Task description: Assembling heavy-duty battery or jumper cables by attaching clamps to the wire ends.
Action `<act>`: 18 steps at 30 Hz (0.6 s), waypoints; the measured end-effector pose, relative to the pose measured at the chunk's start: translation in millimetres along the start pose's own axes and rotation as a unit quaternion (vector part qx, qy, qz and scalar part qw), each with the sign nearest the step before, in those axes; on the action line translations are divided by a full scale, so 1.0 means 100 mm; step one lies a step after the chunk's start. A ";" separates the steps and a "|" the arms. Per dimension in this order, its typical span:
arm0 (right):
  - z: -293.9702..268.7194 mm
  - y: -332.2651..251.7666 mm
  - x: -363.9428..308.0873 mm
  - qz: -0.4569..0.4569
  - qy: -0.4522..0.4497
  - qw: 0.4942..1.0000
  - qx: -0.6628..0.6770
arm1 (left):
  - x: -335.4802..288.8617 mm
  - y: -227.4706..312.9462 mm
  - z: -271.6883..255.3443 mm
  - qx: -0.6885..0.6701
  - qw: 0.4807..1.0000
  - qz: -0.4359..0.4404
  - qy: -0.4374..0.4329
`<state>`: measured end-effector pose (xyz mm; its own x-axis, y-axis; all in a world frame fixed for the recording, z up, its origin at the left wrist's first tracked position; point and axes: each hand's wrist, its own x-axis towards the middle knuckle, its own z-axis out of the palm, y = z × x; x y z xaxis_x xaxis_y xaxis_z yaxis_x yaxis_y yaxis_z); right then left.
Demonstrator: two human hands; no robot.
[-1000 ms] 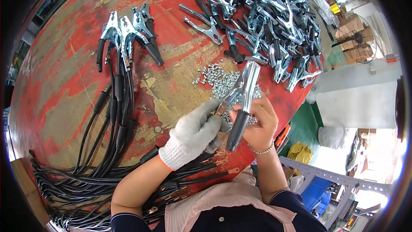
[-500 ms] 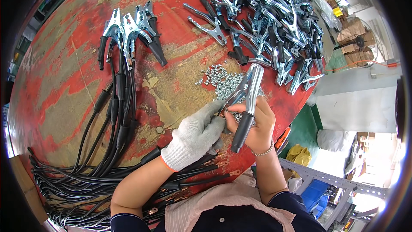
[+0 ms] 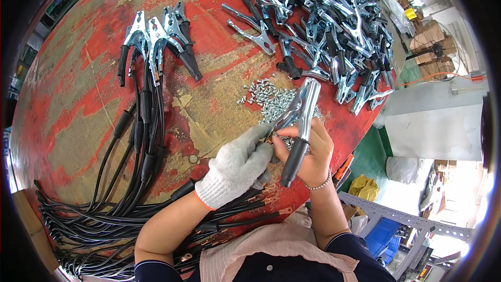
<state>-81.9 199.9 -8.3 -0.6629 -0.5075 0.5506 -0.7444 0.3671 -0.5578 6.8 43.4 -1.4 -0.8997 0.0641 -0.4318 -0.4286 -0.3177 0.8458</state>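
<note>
My left hand (image 3: 235, 164), in a pale knitted glove, is closed around the lower part of a metal spring clamp (image 3: 309, 107). The clamp has silvery arms and a black grip (image 3: 295, 163) on the arm nearer my right hand. My bare right hand (image 3: 319, 151) is behind that arm, its thumb and forefinger pinched at the clamp's jaw end beside the gloved fingertips. A bit of copper shows there; whatever small part the fingertips hold is hidden. Just beyond the hands lies a heap of small silvery screws (image 3: 271, 102).
A big pile of loose clamps (image 3: 329, 26) covers the far right of the worn red table (image 3: 68, 104). At the left, several clamps (image 3: 156, 34) are joined to black cables. More black cables (image 3: 104, 214) with copper ends lie along the near edge, partly under my left forearm.
Almost nothing differs. Both hands keep the same hold on the clamp, with only a very slight shift of the fingers and wrists.
</note>
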 end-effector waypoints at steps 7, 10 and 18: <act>0.02 0.02 -0.04 0.010 0.007 1.000 0.010 | -0.01 0.02 0.01 -0.003 1.000 0.005 0.003; 0.04 0.02 -0.05 0.025 0.007 0.999 0.019 | -0.01 0.04 0.01 -0.007 1.000 -0.006 0.004; 0.06 0.02 -0.05 0.002 0.008 1.000 0.027 | 0.00 0.00 0.01 -0.008 1.000 0.001 0.010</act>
<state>-79.5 198.5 -16.4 -0.6675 -0.4932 0.5578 -0.7364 0.3270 -0.5922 6.2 44.3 -0.8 -0.8990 0.0437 -0.4358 -0.4244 -0.3330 0.8420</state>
